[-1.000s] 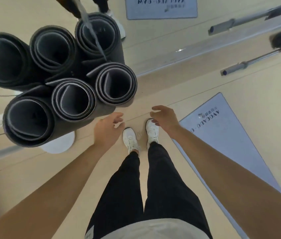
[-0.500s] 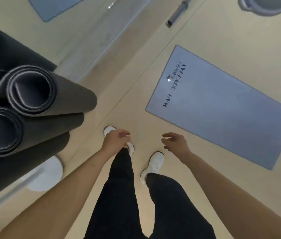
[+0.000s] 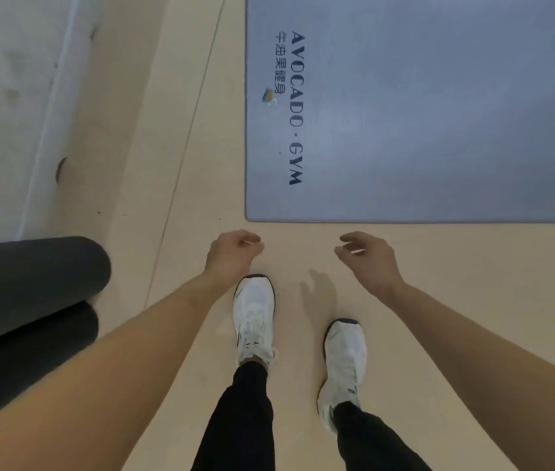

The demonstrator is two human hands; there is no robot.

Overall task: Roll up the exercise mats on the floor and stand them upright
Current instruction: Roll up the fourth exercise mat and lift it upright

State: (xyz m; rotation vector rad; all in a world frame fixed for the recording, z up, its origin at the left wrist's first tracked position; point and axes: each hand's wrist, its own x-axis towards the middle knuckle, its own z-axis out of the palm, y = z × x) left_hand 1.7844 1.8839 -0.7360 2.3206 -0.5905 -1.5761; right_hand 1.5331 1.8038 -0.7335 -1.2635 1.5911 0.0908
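A grey exercise mat [image 3: 439,113] printed "AVOCADO GYM" lies flat on the beige floor straight ahead, its near edge just beyond my hands. My left hand [image 3: 232,254] hangs over the floor with fingers loosely curled, holding nothing. My right hand [image 3: 368,258] is beside it, fingers apart and bent, also holding nothing. Both hands are short of the mat's edge and do not touch it. Two dark rolled mats [image 3: 31,300] stand at the left edge, only their sides showing.
My white shoes [image 3: 255,311] stand on the floor just behind the hands. A pale mirrored wall panel [image 3: 7,96] runs along the upper left, with a floor seam [image 3: 187,130] beside it.
I have turned away from the standing rolls towards the flat grey mat, which is now much closer and squarely ahead. Both hands stay free and have moved up to its near edge.
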